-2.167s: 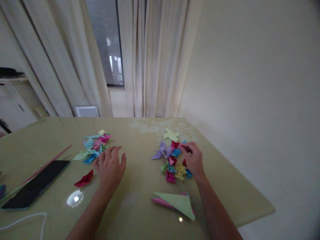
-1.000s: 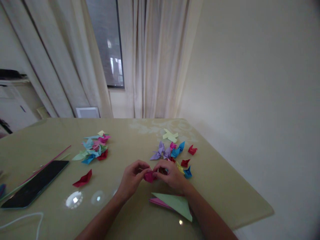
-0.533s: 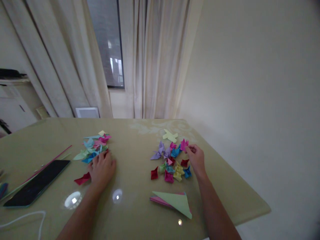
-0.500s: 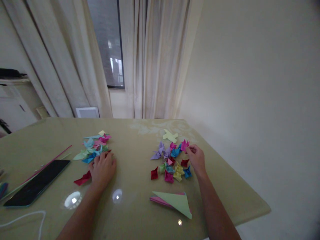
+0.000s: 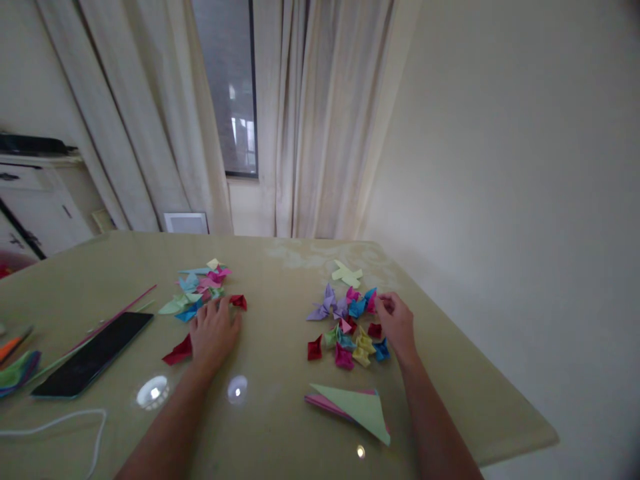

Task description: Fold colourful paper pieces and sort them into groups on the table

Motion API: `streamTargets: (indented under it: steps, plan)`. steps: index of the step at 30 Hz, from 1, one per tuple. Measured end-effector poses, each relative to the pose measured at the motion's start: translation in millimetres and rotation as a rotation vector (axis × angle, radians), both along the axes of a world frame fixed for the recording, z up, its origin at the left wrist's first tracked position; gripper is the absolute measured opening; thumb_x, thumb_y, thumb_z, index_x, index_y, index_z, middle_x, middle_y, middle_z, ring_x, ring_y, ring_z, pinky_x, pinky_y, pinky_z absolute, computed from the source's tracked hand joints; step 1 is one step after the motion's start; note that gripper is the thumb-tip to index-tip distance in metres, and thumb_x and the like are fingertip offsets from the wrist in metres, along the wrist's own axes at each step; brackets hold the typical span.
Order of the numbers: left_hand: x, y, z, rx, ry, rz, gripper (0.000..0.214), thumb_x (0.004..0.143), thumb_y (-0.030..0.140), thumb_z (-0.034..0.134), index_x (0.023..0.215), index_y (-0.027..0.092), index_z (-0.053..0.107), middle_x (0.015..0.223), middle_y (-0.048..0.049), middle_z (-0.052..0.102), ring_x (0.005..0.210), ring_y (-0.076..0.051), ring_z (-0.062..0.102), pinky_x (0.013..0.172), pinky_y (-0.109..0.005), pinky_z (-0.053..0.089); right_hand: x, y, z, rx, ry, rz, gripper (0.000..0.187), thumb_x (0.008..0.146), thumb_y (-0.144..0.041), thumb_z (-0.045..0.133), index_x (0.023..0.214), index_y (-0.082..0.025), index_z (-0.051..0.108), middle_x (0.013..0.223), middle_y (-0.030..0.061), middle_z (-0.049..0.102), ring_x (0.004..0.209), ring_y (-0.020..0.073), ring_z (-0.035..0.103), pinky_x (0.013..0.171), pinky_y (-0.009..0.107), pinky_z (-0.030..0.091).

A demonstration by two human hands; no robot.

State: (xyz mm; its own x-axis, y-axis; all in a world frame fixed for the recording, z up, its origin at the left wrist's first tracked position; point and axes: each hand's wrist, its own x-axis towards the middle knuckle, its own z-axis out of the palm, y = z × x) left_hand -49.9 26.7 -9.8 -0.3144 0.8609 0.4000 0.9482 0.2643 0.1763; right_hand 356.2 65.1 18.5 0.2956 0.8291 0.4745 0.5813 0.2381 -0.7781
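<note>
My left hand (image 5: 215, 333) lies palm down on the table, fingers loosely spread, beside a heap of folded paper pieces. A red folded paper (image 5: 180, 351) touches its thumb-side or outer edge; I cannot tell which. Just beyond its fingertips sits a small red origami piece (image 5: 239, 302). On the right, my right hand (image 5: 397, 325) pinches a pink origami piece (image 5: 371, 303) at the edge of a cluster of colourful origami. Around it are a blue piece (image 5: 357, 307), a purple piece (image 5: 323, 305), a yellow piece (image 5: 364, 348) and a magenta piece (image 5: 344, 357).
A folded green and pink paper stack (image 5: 353, 408) lies near the front. Further back is a pale yellow paper cross (image 5: 347, 274). At left are a black phone-like slab (image 5: 95, 357), a white cable (image 5: 60, 418) and thin paper strips (image 5: 120, 312). A wall (image 5: 500, 233) stands right.
My right hand has lowered the pink origami piece into the cluster, close to the blue ones. My left hand has drawn back slightly, leaving the small red piece in view. The view has shifted a little left.
</note>
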Motion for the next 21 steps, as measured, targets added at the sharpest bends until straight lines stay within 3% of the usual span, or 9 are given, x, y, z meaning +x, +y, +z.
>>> streamTargets:
  steps: [5, 9, 15, 18, 21]
  plan:
    - [2, 3, -0.2, -0.033, 0.038, -0.059, 0.040, 0.102, 0.030, 0.042, 0.133, 0.018, 0.064, 0.133, -0.0162, 0.067, 0.125, -0.036, 0.056, 0.101, -0.050, 0.042, -16, -5, 1.6, 0.022, -0.012, 0.122, 0.039, 0.089, -0.058, 0.062, 0.090, -0.020, 0.069, 0.074, 0.0075, 0.074, 0.065, 0.0230, 0.069, 0.064, 0.033, 0.054]
    - [3, 7, -3.6, 0.008, 0.065, -0.121, 0.041, 0.102, 0.023, 0.042, 0.136, 0.025, 0.065, 0.151, -0.0123, 0.059, 0.135, -0.034, 0.051, 0.107, -0.053, 0.037, -23, -8, -0.1, 0.030, -0.035, 0.173, 0.037, 0.092, -0.055, 0.061, 0.093, -0.019, 0.070, 0.071, 0.0052, 0.070, 0.061, 0.0213, 0.065, 0.060, 0.031, 0.051]
    - [13, 8, -1.5, 0.036, 0.001, -0.224, 0.030, 0.100, 0.020, 0.049, 0.116, 0.025, 0.074, 0.151, -0.0105, 0.061, 0.138, -0.036, 0.047, 0.113, -0.061, 0.027, -29, -12, 1.1, 0.022, -0.012, 0.227, 0.035, 0.094, -0.051, 0.063, 0.094, -0.018, 0.071, 0.064, 0.0008, 0.063, 0.056, 0.0186, 0.059, 0.053, 0.027, 0.045]
    - [34, 2, 2.8, 0.151, -0.145, -0.336, 0.024, 0.099, 0.027, 0.055, 0.114, 0.023, 0.074, 0.137, -0.0124, 0.070, 0.130, -0.035, 0.055, 0.112, -0.058, 0.030, -34, -18, 3.0, 0.002, -0.042, 0.382, 0.031, 0.096, -0.047, 0.065, 0.099, -0.018, 0.073, 0.067, 0.0004, 0.063, 0.057, 0.0172, 0.056, 0.054, 0.027, 0.043]
    - [68, -12, 6.1, 0.171, -0.408, -0.561, 0.025, 0.100, 0.033, 0.056, 0.116, 0.023, 0.073, 0.117, -0.0103, 0.077, 0.112, -0.029, 0.066, 0.107, -0.051, 0.038, -44, -25, 5.6, 0.007, -0.110, 0.635, 0.032, 0.094, -0.046, 0.072, 0.113, -0.020, 0.075, 0.086, 0.0037, 0.068, 0.068, 0.0169, 0.058, 0.062, 0.027, 0.047]
